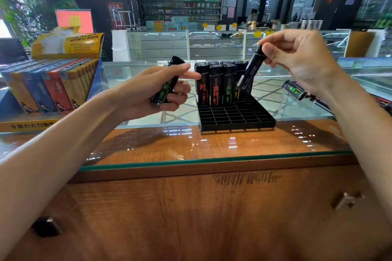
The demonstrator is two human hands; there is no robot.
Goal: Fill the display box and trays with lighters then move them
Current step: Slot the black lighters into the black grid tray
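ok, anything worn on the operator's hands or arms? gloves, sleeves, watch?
Nothing worn that shows. The left hand and right hand are bare, with no gloves, tape or visible rings. The left forearm and right forearm are bare to the frame edge, with no sleeves, watch, bands, markers or cables in view.

I read the green-print lighter (pixel 166 89) in my left hand (pixel 146 89) as blk w/ green figures. The purple-print lighter (pixel 251 70) under my right hand (pixel 301 57) fingers is blk, w/ a white strip low down. Just past the left fingertips, the standing lighters (pixel 216 85) are blk w/ red, orange & green figures. The tray (pixel 237 117) is blk, grid pattern. Outboard of the left fingers, the display box (pixel 48 89) shows yellow, blue & orange rows.
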